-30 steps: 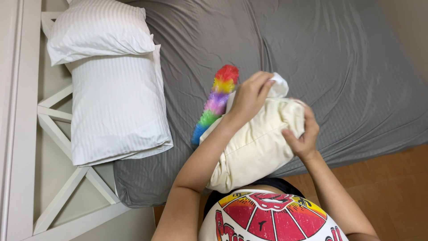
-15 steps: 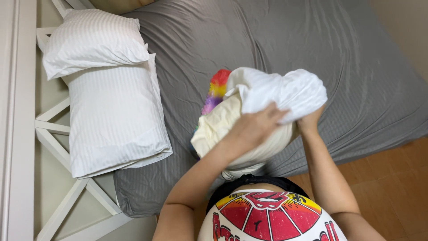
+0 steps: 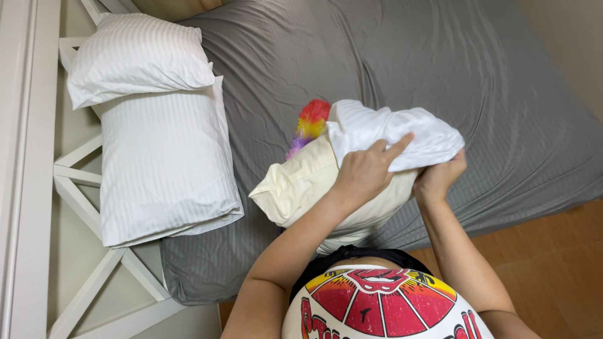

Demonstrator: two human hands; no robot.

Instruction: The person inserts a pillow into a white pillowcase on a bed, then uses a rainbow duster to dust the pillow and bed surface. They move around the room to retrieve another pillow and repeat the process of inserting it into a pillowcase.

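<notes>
Bedroom seen from above: grey fitted sheet [image 3: 389, 56] covers the bed, wood floor [image 3: 553, 263] at near right, white headboard frame [image 3: 81, 188] along the left. Two white striped pillows [image 3: 157, 163] lie stacked at the bed's left side, the smaller one on top at the far end. You stand at the near edge of the bed, holding a cream pillow [image 3: 308, 182] against your front, raised off the sheet, its corner pointing left. Your left hand [image 3: 367, 172] is closed over the pillow's top, fingers curled, gripping the bunched white pillowcase [image 3: 389, 129], index finger lying out along the fabric. Your right hand [image 3: 440, 176] is under the pillowcase's right end, fingers tucked into the cloth and mostly hidden, so you appear to be clutching it, but the grip itself can't be told. Pillowcase sits crumpled over the pillow's far end, between both hands. Rainbow feather duster [image 3: 308, 125] lies on the sheet just behind the pillow, partly hidden.
</notes>
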